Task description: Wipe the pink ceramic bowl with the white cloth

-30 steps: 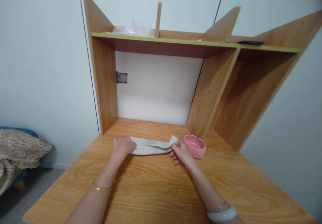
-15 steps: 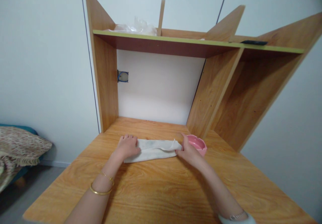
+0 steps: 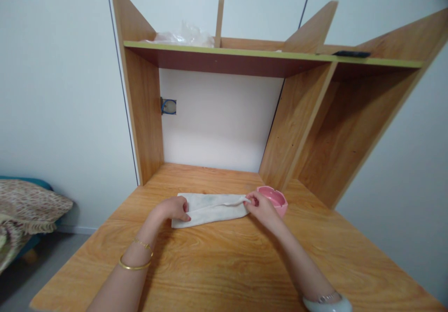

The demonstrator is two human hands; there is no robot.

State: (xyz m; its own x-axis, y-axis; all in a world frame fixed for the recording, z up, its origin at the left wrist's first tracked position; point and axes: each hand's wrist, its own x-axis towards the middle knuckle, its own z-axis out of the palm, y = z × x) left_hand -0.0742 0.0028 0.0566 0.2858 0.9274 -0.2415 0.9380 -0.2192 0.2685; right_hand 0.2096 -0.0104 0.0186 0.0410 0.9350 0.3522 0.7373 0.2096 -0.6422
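A folded white cloth [image 3: 213, 207] lies lengthwise on the wooden desk, with a loose fold running along its middle. At its left end is my left hand [image 3: 174, 208], its fingers curled and closed on the cloth near the fold. My right hand [image 3: 262, 209] pinches the fold at the right end between thumb and fingers. Just behind my right hand stands a pink octagonal dish [image 3: 276, 197], partly covered by that hand.
The desk [image 3: 210, 265] carries a wooden hutch [image 3: 219, 55] at its back. A clear plastic bag [image 3: 185, 36] and a flat black object [image 3: 352, 54] lie on its shelf. An open socket box [image 3: 169, 107] shows in the wall. A patterned throw [image 3: 31, 200] covers furniture at left.
My left hand has shifted back toward me and curled its fingers, baring the cloth's far left corner. My right fingers have drawn together on the fold, and the cloth lies flatter there.
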